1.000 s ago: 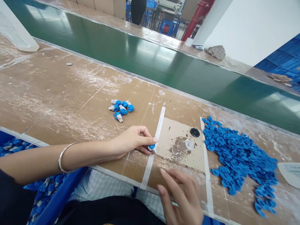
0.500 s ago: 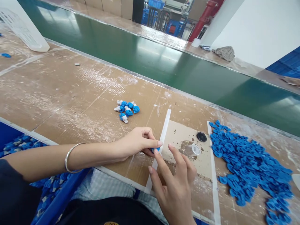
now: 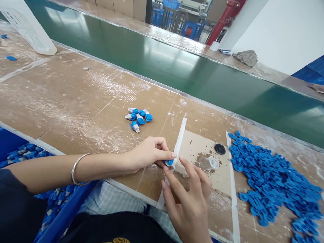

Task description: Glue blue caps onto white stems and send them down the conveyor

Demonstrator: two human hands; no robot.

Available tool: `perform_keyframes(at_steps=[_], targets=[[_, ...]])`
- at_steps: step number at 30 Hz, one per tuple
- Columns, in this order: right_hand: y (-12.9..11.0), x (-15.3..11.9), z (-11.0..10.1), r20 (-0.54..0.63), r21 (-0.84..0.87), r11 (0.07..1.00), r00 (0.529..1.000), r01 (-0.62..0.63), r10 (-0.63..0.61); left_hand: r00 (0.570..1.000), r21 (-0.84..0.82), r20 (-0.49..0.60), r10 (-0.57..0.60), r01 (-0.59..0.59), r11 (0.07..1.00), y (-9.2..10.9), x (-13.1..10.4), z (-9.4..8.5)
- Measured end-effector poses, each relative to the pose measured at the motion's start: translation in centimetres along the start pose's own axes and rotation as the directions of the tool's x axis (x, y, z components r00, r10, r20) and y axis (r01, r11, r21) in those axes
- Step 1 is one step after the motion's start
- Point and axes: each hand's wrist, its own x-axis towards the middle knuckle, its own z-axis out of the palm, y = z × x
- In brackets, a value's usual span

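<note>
My left hand (image 3: 154,152) pinches a small blue plastic part (image 3: 169,162) between thumb and fingers; its lower side is hidden by the hand. My right hand (image 3: 188,192) is just to the right, fingers spread, with one fingertip close to or touching the blue part. Beyond my left hand lies a small group of blue parts fitted with white pieces (image 3: 140,118). A beige board (image 3: 187,145) to the right carries a small clear cup (image 3: 214,162) in a wet patch and a black round cap (image 3: 220,149).
A large heap of loose blue parts (image 3: 268,175) spreads over the right of the table. Behind runs a green conveyor belt (image 3: 162,60). A blue bin (image 3: 73,209) with blue-and-white pieces stands at lower left. A white plastic container (image 3: 30,28) sits at upper left.
The blue part shows more between my left fingers now. My right fingertips have shifted slightly about it. The whole view has moved a little.
</note>
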Motion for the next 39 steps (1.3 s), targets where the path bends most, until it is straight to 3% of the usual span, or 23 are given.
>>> perform_keyframes(at_steps=[15, 22, 25, 30, 34, 39], targets=[[-0.3, 0.3, 0.2, 0.001, -0.012, 0.997, 0.997, -0.071, 0.071, 0.996, 0.047, 0.007, 0.09, -0.09, 0.995, -0.5, 0.0, -0.1], [0.1, -0.7, -0.7, -0.158, 0.107, 0.994, 0.987, 0.031, -0.013, 1.0, 0.007, -0.008, 0.016, -0.016, 1.0, -0.3, 0.2, -0.1], [-0.3, -0.6, -0.5, -0.106, 0.125, 0.989, 0.992, 0.083, -0.07, 1.0, 0.019, -0.007, 0.025, -0.025, 1.0, -0.2, 0.1, -0.1], [-0.9, -0.1, -0.2, -0.009, 0.118, 0.992, 0.999, 0.033, -0.032, 0.999, 0.04, -0.007, 0.041, -0.04, 0.998, -0.2, 0.1, -0.2], [-0.9, -0.2, -0.3, -0.038, 0.176, 0.984, 0.999, 0.037, -0.031, 0.999, 0.045, 0.015, 0.038, -0.039, 0.998, -0.3, 0.1, -0.2], [-0.8, -0.2, -0.2, -0.021, 0.119, 0.993, 1.0, 0.019, -0.016, 0.998, 0.07, -0.01, 0.067, -0.066, 0.995, -0.2, 0.1, -0.1]])
